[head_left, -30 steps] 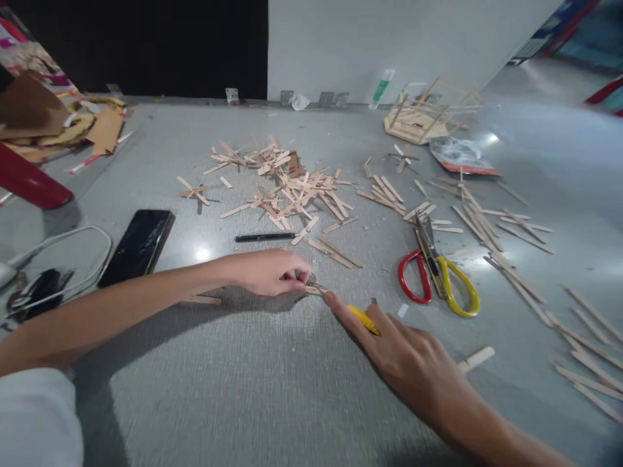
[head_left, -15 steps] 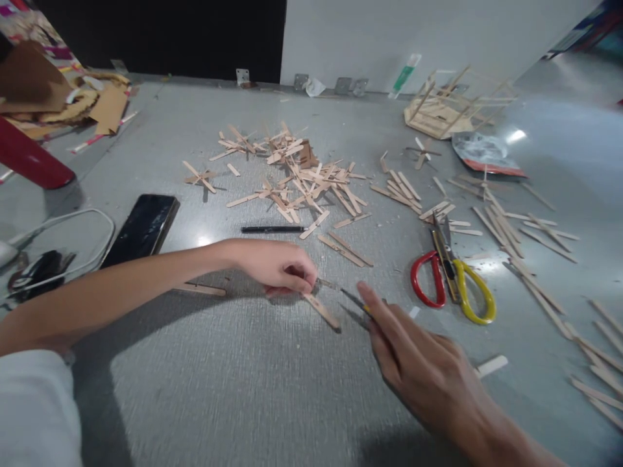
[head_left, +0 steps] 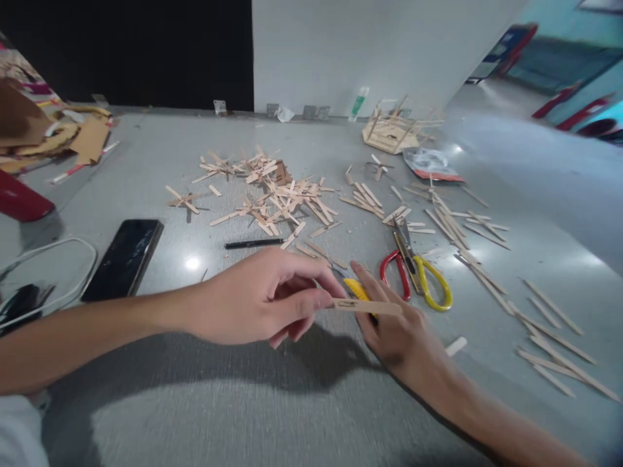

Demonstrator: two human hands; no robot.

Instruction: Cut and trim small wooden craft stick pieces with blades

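Note:
My left hand [head_left: 263, 298] is raised above the grey floor and pinches a flat wooden craft stick [head_left: 367, 307] that points right. Behind the stick my right hand [head_left: 394, 324] is closed round a yellow utility knife [head_left: 357, 289], whose tip reaches up-left toward my left fingers. A heap of cut craft sticks [head_left: 277, 191] lies beyond both hands. Red-and-yellow scissors [head_left: 413, 272] rest just right of my right hand.
A black phone [head_left: 124, 257] and a white cable [head_left: 48, 272] lie at the left, a black pen [head_left: 253, 244] lies ahead. Long thin sticks [head_left: 487, 259] are scattered at the right. A stick-built frame [head_left: 396, 130] and a foil packet [head_left: 428, 162] sit near the wall. Cardboard scraps [head_left: 73, 133] at far left.
My left hand has lifted the stick off the floor and turned it level. My right hand with the knife has drawn closer behind it. The camera has shifted.

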